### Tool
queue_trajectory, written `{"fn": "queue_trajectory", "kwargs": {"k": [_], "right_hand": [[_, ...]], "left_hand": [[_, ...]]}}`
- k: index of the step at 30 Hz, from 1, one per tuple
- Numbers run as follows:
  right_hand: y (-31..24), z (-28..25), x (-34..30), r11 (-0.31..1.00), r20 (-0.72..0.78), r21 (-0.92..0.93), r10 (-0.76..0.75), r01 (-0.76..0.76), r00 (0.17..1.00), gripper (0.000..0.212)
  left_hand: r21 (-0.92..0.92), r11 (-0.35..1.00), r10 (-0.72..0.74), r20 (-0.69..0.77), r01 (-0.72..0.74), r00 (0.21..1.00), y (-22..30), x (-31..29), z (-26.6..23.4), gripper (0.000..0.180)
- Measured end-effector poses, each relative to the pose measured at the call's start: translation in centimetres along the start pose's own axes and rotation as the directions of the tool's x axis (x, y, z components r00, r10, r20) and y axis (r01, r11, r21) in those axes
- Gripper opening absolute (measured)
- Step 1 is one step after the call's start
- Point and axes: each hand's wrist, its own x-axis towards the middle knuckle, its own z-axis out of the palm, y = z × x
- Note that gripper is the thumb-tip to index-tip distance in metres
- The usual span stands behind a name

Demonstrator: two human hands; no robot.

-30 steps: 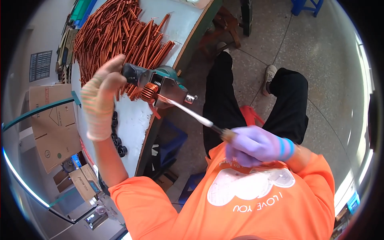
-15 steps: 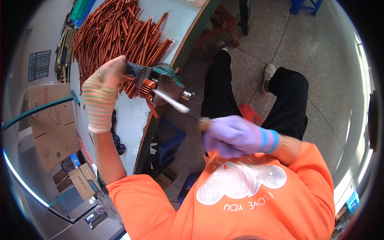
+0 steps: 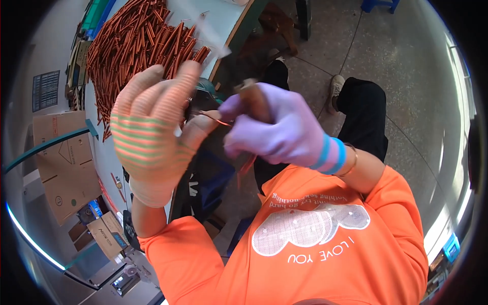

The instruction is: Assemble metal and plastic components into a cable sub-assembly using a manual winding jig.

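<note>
My left hand point(image 3: 157, 114), in a striped knit glove, is open with fingers spread over the green bench vise point(image 3: 207, 87). Its thumb reaches to a thin copper wire point(image 3: 217, 119) beside my right hand. In a purple glove, my right hand point(image 3: 279, 127) is closed round the brown handle point(image 3: 255, 101) of a tool. A pale, motion-blurred blade or shaft point(image 3: 211, 38) shows beyond that handle, up and to the left. Below my right fingers hangs a blurred reddish strip point(image 3: 247, 170), perhaps coil wire. My hands hide most of the vise and the copper coil.
A large heap of copper coils point(image 3: 137, 51) covers the far part of the pale workbench point(image 3: 223, 20). Cardboard boxes point(image 3: 66, 162) stand to the left. A blue stool point(image 3: 216, 178) is under the bench edge, and another blue stool point(image 3: 380, 5) stands far off on the floor.
My left hand has moved nearer and right, its fingers spreading over the vise and coil. My right hand has risen toward it, and the tool now points up and away.
</note>
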Motion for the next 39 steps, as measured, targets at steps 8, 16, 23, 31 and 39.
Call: {"fn": "queue_trajectory", "kwargs": {"k": [8,16,23,31,39], "right_hand": [[3.8,-1.2,3.6,0.355,0.387,-0.578,-0.673,0.734,0.63,0.014],[-0.3,2.1,4.2,0.187,0.508,-0.712,-0.529,0.677,0.68,0.011],[0.9,-4.5,-2.4,0.962,0.081,-0.211,0.191,-0.17,0.978,0.016],[4.1,-3.7,-4.0,0.92,0.316,-0.026,0.378,-0.39,0.87,0.043],[3.5,-3.2,-2.7,0.741,0.453,0.233,0.491,-0.63,0.744,0.056]], "left_hand": [[-0.574,0.776,-0.347,-0.044,0.261,0.937,-2.9,-3.5,0.1,0.046],[-0.744,0.5,-0.508,0.162,0.443,0.846,-1.4,-0.3,-2.0,0.044],[-0.871,0.477,-0.296,-0.033,0.118,0.954,-2.5,3.0,-6.5,0.036],[0.382,0.918,0.023,0.217,-0.107,0.976,6.5,8.1,-3.6,0.04],[0.021,0.995,-0.074,-0.465,0.095,0.882,-7.5,2.6,-2.2,0.027]]}}
